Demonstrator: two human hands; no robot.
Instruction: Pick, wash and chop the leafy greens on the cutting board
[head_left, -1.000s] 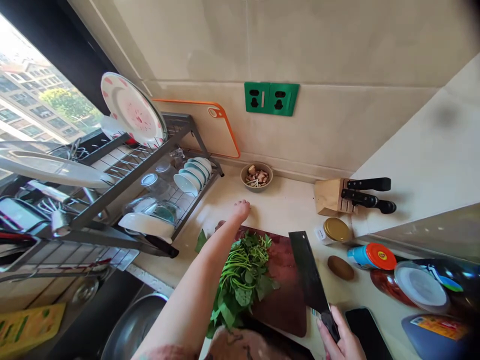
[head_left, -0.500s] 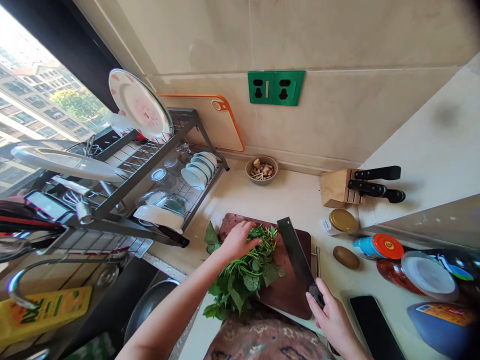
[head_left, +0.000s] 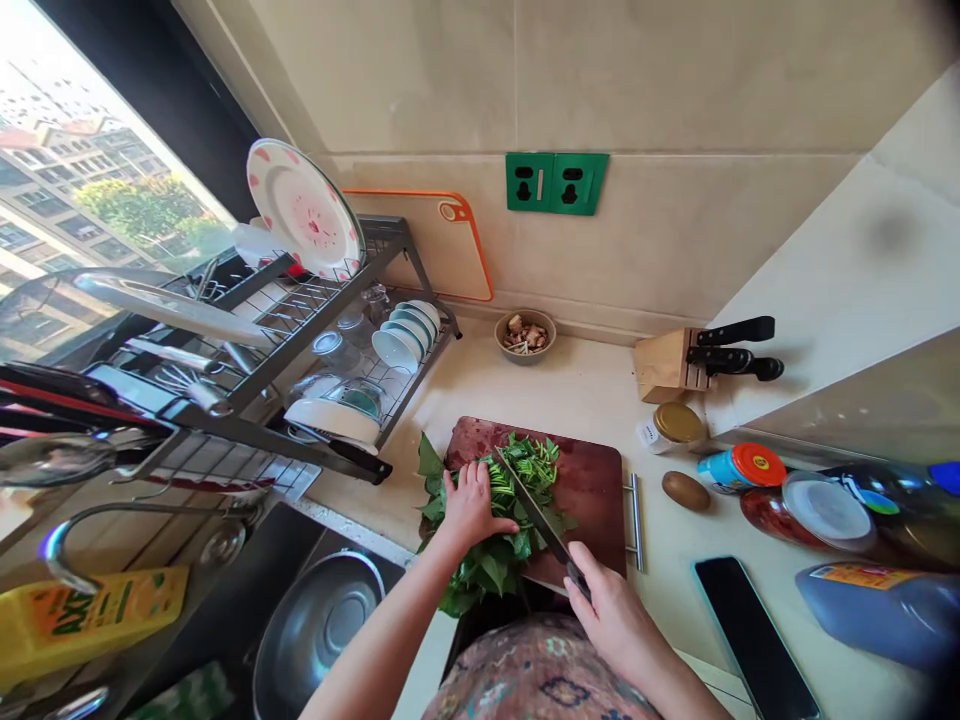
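A reddish-brown cutting board (head_left: 592, 500) lies on the counter with a heap of leafy greens (head_left: 491, 565) over its left part. Cut green pieces (head_left: 536, 462) lie at the heap's right side. My left hand (head_left: 471, 508) presses down on the greens, fingers bent and thumb stretched toward the blade. In my right hand (head_left: 604, 600) is the black handle of a knife (head_left: 536, 515). Its dark blade stands on edge among the greens, just right of my left fingers. The blade's lower edge is hidden in the leaves.
Behind the board stands a bowl of chopped food (head_left: 525, 338). A knife block (head_left: 664, 365), jars (head_left: 679, 425), a brown oval item (head_left: 685, 491) and a phone (head_left: 754, 635) are on the right. At left are a dish rack (head_left: 300, 345) and a pan (head_left: 322, 620).
The knife has moved left from the bare part of the board into the greens. My left hand has shifted down a little. Cut pieces now show right of the blade. The view has shifted slightly.
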